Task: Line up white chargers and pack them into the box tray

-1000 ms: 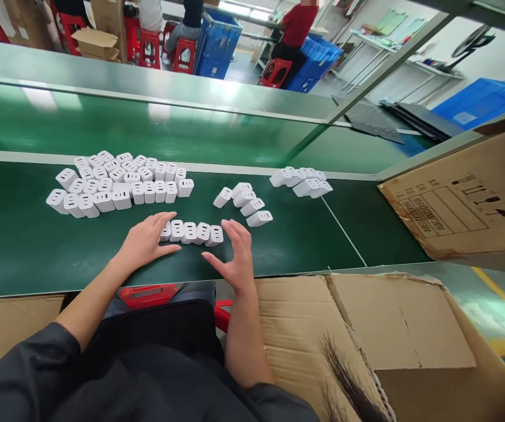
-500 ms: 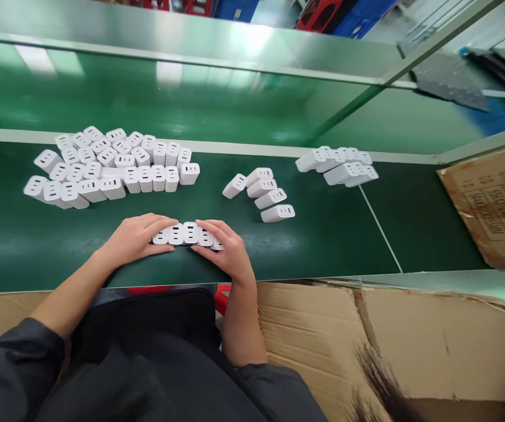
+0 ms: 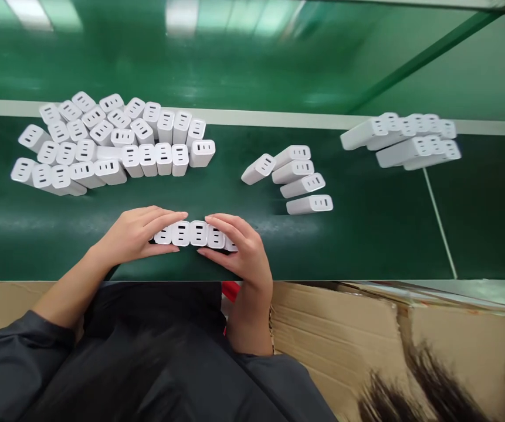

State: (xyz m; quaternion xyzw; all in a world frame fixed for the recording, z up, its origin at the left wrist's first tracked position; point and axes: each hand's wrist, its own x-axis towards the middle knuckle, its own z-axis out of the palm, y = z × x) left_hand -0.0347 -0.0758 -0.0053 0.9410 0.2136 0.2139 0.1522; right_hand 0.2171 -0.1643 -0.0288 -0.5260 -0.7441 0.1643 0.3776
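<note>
A short row of white USB chargers (image 3: 198, 233) stands side by side near the front edge of the green table, port faces up. My left hand (image 3: 140, 234) is closed round the row's left end, thumb on the near side and fingers on the far side. Round the right end, my right hand (image 3: 243, 243) grips in the same way. Its fingers partly cover the outermost chargers. Between the two hands the middle chargers show their slots.
A large group of white chargers (image 3: 102, 133) stands at the back left. Several more chargers (image 3: 300, 171) lean right of centre, and another cluster (image 3: 404, 138) is at the back right. Cardboard (image 3: 331, 334) lies below the front edge of the green table (image 3: 366, 240).
The view has tilted down and come closer, so the shelf top and the box on the right have left the picture. Both hands still hold the charger row.
</note>
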